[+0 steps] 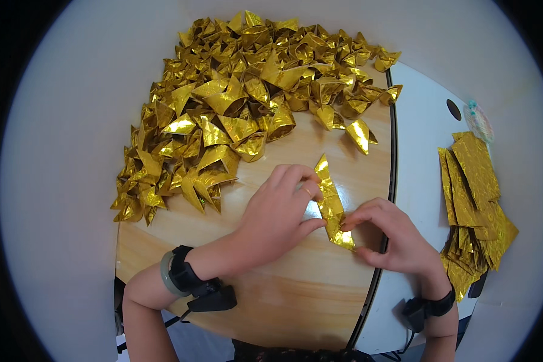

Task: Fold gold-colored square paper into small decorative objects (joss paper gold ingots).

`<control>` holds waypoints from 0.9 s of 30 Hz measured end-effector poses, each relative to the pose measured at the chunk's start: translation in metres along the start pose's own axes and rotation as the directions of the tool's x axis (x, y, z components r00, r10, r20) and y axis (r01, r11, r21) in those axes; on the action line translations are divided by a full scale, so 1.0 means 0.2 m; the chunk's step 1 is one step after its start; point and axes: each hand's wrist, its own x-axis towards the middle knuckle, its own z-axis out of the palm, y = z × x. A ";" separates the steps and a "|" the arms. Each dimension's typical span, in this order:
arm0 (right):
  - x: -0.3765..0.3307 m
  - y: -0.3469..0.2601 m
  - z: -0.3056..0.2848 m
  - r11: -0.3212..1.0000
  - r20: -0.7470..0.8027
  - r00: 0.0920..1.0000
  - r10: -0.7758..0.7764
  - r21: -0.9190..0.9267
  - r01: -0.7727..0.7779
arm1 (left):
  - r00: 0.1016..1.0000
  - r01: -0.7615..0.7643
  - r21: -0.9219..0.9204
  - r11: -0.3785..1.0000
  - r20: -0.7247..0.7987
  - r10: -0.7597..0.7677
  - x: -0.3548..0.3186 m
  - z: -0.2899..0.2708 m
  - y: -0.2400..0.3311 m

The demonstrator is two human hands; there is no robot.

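A strip of shiny gold foil paper (330,202), folded narrow with pointed ends, stands at a slant above the wooden table in front of me. My left hand (279,202) grips its left edge, with curled fingers higher up and the thumb lower down. At the strip's lower right, my right hand (392,234) holds it, fingertips on the edge and thumb by the bottom corner. Beyond my hands spreads a big heap of folded gold paper ingots (223,114). One loose ingot (361,136) lies just past the strip's upper tip.
On the white surface (416,139) to the right lies a stack of flat gold paper sheets (473,187). A small clear, bluish coil-like item (479,120) sits behind it. A dark seam (393,151) divides the wooden tabletop (271,289) from the white one. Pale walls surround the table.
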 end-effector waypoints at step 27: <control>0.04 -0.04 0.07 0.969 -0.149 0.988 -0.042 -0.246 0.004 | 0.988 0.156 -0.523 0.838 0.093 -0.126 0.04 -0.01 -0.07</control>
